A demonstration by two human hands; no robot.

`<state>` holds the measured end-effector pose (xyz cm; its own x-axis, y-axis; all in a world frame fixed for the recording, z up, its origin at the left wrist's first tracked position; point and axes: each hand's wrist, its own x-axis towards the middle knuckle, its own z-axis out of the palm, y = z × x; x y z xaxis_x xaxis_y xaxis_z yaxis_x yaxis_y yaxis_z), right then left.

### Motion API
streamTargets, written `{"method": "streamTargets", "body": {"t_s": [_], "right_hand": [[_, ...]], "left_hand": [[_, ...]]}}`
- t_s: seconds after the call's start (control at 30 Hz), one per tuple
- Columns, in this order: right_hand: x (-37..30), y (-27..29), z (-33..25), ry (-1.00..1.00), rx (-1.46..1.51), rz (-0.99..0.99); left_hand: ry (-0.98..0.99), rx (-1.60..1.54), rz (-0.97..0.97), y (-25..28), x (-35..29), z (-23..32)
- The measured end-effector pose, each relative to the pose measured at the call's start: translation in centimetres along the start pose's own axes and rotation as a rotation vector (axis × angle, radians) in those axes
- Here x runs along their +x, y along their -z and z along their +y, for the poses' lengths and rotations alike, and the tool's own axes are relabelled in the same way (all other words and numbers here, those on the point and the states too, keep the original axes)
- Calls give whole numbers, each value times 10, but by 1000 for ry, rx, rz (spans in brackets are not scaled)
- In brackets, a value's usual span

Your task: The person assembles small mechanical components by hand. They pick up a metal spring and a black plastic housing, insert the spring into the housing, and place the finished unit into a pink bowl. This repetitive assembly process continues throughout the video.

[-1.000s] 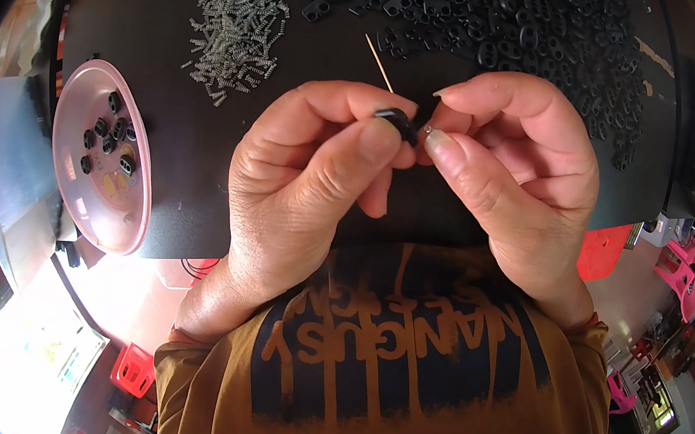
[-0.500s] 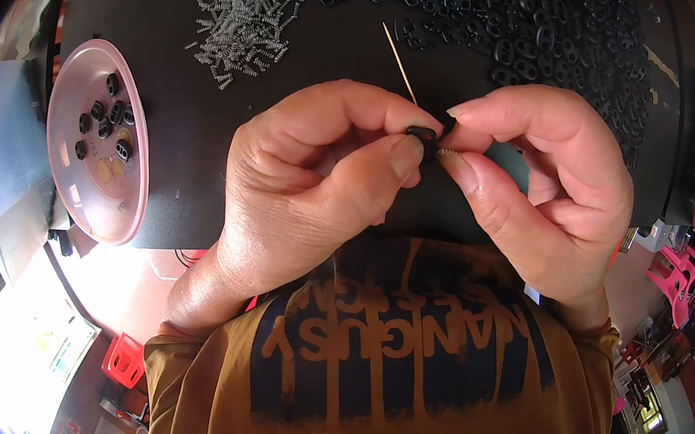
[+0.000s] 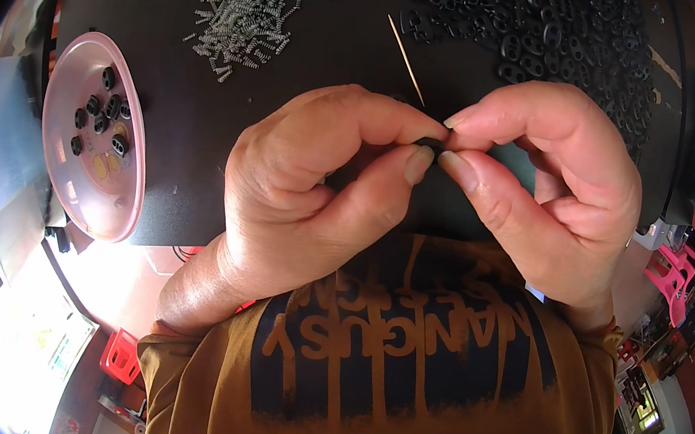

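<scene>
My left hand (image 3: 306, 165) pinches a small black plastic cord lock part (image 3: 431, 143) between thumb and forefinger, in front of my chest. Against its right side press the thumb and forefinger of my right hand (image 3: 570, 178). Most of the part is covered by the fingertips, and no spring shows between them. Just beyond the fingertips a thin wooden stick (image 3: 407, 59) lies on the dark table (image 3: 192, 148). Something dark green (image 3: 515, 162) shows partly behind my right fingers.
A heap of small metal springs (image 3: 246, 13) lies at the far left of the table. Many black plastic cord lock parts (image 3: 548, 38) spread over the far right. At the left edge a pink translucent bowl (image 3: 111, 220) holds several black cord locks (image 3: 111, 109).
The fingertips of both hands have come together on the black part. The spring seen at my right fingertips is now out of sight.
</scene>
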<state>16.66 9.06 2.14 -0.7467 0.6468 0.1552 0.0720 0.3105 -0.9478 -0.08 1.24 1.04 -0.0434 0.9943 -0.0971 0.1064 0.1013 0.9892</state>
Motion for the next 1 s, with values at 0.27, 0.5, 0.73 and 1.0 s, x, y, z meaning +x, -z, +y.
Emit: {"method": "streamTargets", "body": {"t_s": [0.27,0.5,0.73,1.0], "right_hand": [[-5,-5,3,29,12,85],[0,5,1,194,-203,5],[3,7,2,268,-244,-18],[3,3,6,262,-181,11]], "left_hand": [[22,-219,-5,0,1,-1],[196,-538,-30,0,6,2],[173,-463,26,-3,6,-1],[122,-484,22,-1,2,-7]]}}
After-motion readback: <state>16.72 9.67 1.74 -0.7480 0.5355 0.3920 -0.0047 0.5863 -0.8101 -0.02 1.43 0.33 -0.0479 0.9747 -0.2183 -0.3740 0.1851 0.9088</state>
